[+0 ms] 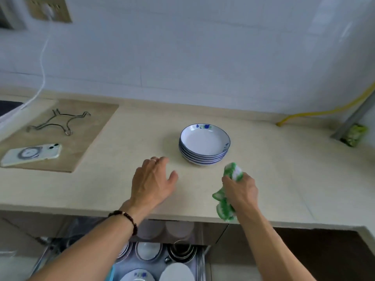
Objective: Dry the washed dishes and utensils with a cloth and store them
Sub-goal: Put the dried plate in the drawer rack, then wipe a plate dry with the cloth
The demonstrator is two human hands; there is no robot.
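Observation:
A stack of several white plates (205,144) with blue rims and blue flower marks sits on the beige counter (125,179), just beyond my hands. My left hand (152,181) hovers over the counter to the left of the stack, fingers relaxed, holding nothing. My right hand (240,192) grips a green and white cloth (225,205) bunched in its fist, just in front and to the right of the stack. Below the counter edge an open drawer rack (199,260) holds bowls and plates.
A phone (32,154) and a wire trivet (58,122) lie on a board at the left. A white cable (41,63) hangs from a wall socket. A yellow hose (324,112) and a green packet (354,134) sit at the far right corner.

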